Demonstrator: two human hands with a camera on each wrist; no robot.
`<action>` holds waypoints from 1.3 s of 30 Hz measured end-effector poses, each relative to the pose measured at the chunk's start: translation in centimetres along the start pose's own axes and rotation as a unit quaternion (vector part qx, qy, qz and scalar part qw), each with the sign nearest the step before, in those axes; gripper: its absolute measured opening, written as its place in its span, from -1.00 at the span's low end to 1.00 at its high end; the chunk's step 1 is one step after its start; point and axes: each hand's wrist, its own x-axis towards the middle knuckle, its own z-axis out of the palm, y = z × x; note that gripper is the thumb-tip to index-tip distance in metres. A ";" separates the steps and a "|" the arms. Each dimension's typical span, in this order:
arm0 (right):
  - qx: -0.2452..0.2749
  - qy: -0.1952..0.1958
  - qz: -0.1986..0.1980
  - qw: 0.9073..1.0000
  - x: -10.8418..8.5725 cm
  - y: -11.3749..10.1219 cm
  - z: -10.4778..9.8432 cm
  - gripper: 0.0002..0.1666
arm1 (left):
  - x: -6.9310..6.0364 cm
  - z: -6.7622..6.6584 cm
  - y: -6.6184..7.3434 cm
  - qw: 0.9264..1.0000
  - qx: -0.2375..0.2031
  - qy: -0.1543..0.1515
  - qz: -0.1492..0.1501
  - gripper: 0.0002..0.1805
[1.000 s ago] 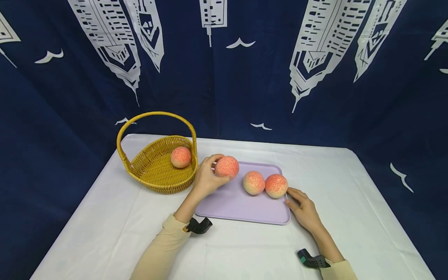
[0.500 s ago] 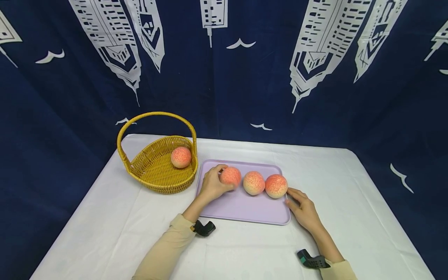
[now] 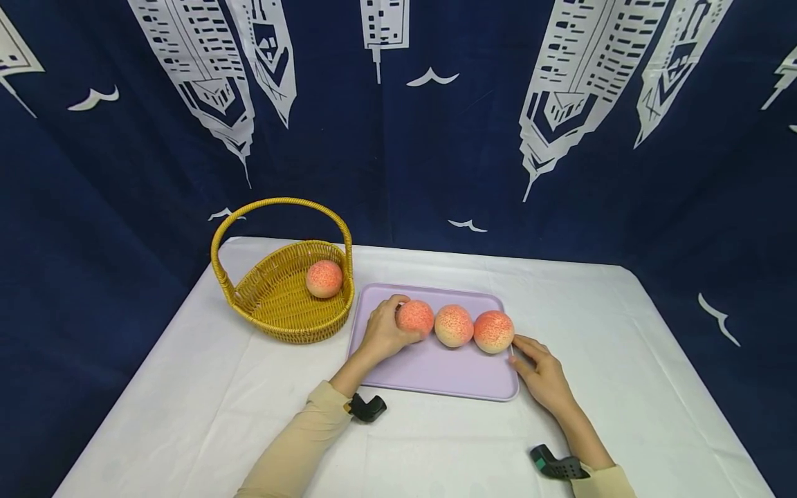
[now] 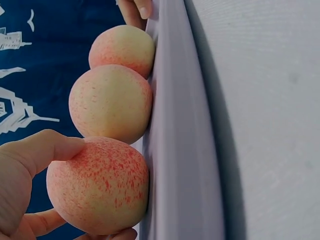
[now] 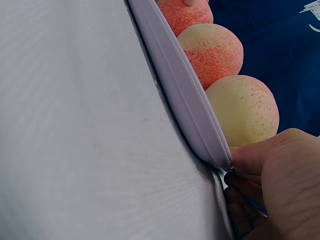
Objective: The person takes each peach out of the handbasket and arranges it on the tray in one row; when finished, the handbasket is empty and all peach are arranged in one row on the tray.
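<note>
Three peaches lie in a row at the lilac tray (image 3: 436, 379). My left hand (image 3: 385, 333) holds the leftmost peach (image 3: 415, 317) between thumb and fingers, next to the middle peach (image 3: 454, 326). In the left wrist view the thumb presses on top of this held peach (image 4: 102, 190), which sits against the middle one. My right hand (image 3: 544, 373) is at the tray's right edge, beside the right peach (image 3: 495, 332). In the right wrist view its thumb lies on the tray rim (image 5: 192, 107), with the other fingers outside and below.
A yellow wicker basket (image 3: 292, 332) with a tall handle stands left of the tray, with another peach (image 3: 324, 279) inside. White cloth (image 3: 436, 449) covers the table. Behind it hangs a dark blue curtain (image 3: 448, 159) with white prints.
My left hand has brought its peach down and to the right, from above the tray's left part to beside the middle peach. The right hand stays at the tray's edge.
</note>
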 end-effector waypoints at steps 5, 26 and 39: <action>0.000 0.006 -0.006 1.000 -0.1 0.1 -0.1 -0.49 | -0.1 0.3 0.2 1.000 0.003 -0.003 -0.002 -0.24; -0.005 0.010 -0.013 1.000 0.1 0.0 -0.4 -0.48 | 0.4 -12.1 -0.1 0.982 0.005 0.180 0.051 -0.42; 0.009 0.002 -0.003 1.000 -0.1 0.0 0.0 -0.47 | 3.5 -14.0 -6.1 0.990 0.019 0.110 -0.091 -0.09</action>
